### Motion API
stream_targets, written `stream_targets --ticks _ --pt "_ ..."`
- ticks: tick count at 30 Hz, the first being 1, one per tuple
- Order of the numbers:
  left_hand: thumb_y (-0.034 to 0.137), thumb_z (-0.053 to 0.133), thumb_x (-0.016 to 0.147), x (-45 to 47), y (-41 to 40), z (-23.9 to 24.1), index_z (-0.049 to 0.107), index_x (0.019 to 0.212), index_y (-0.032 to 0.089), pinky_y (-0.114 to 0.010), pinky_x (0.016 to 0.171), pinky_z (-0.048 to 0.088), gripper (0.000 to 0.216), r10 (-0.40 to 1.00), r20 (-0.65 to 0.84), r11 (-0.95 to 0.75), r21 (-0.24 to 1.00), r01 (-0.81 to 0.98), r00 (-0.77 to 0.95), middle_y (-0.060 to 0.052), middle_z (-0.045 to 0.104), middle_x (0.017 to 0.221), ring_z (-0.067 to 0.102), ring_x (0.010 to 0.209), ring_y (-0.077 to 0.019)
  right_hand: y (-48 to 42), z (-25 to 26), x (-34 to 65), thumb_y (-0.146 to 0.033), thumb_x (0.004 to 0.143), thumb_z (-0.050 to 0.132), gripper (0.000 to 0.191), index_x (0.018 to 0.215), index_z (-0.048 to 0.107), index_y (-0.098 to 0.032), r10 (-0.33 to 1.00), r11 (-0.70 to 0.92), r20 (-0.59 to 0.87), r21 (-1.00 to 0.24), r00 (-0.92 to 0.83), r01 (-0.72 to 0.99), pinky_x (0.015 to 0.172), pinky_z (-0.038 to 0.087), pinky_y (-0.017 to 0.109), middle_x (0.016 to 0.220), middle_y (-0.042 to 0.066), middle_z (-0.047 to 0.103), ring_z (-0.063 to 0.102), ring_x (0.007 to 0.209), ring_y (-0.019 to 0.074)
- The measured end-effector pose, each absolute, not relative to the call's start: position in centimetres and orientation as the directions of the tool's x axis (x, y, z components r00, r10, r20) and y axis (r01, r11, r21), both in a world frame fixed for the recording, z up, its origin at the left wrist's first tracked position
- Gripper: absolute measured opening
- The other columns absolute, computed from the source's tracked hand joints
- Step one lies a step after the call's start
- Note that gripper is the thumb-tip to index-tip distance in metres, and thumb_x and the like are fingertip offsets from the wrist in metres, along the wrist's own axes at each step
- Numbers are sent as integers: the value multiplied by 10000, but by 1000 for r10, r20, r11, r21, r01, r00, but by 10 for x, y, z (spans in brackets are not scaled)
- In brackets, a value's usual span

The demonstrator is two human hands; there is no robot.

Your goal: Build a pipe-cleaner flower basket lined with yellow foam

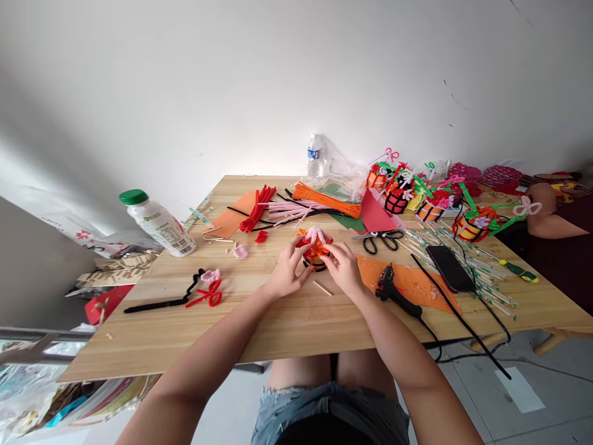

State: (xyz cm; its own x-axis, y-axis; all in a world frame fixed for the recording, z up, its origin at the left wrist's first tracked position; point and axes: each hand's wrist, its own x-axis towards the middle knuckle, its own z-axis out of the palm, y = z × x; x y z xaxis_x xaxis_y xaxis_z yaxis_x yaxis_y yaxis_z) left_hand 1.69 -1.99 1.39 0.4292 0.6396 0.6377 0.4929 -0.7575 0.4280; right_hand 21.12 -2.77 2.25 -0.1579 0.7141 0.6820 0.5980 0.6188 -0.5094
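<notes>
Both my hands meet at the middle of the wooden table (pixel 287 321) around a small pipe-cleaner basket (pixel 315 247) of orange, red and black with pink loops on top. My left hand (pixel 287 272) grips its left side with curled fingers. My right hand (pixel 343 267) pinches its right side. A short wooden stick (pixel 322 288) lies on the table just below the basket, between my wrists.
Bundles of orange (pixel 327 199), red (pixel 257 209) and pink pipe cleaners lie behind. Scissors (pixel 382 240), a black glue gun (pixel 393 290) with cord, a phone (pixel 450 268) and several finished baskets (pixel 430 204) sit right. A green-capped bottle (pixel 157 225) stands left. Another person's arm (pixel 551 225) rests far right.
</notes>
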Motion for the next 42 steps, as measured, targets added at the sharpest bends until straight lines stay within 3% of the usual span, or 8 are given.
stream_targets --ticks 14,21,42 --pt "300 536 864 17 -20 14 368 1404 218 -529 1079 359 571 647 631 -751 433 498 428 -173 331 1436 360 1350 -322 -28 23 211 -234 902 556 255 1141 645 -240 720 614 676 -513 -159 600 714 574 329 1003 92 633 633 870 205" --pt "288 534 871 17 -20 15 394 1377 187 -503 1090 354 535 648 631 -751 434 498 427 -181 339 1429 358 1352 -303 -28 23 211 -239 905 552 239 1116 651 -183 702 635 692 -502 -167 588 690 570 333 990 112 626 631 843 208" --pt "303 533 869 17 -21 14 379 1391 207 -519 1089 352 553 657 621 -744 440 503 428 -176 336 1432 356 1354 -313 -28 22 211 -241 901 560 244 1128 649 -232 717 615 680 -513 -154 598 701 571 326 1002 95 636 636 851 202"
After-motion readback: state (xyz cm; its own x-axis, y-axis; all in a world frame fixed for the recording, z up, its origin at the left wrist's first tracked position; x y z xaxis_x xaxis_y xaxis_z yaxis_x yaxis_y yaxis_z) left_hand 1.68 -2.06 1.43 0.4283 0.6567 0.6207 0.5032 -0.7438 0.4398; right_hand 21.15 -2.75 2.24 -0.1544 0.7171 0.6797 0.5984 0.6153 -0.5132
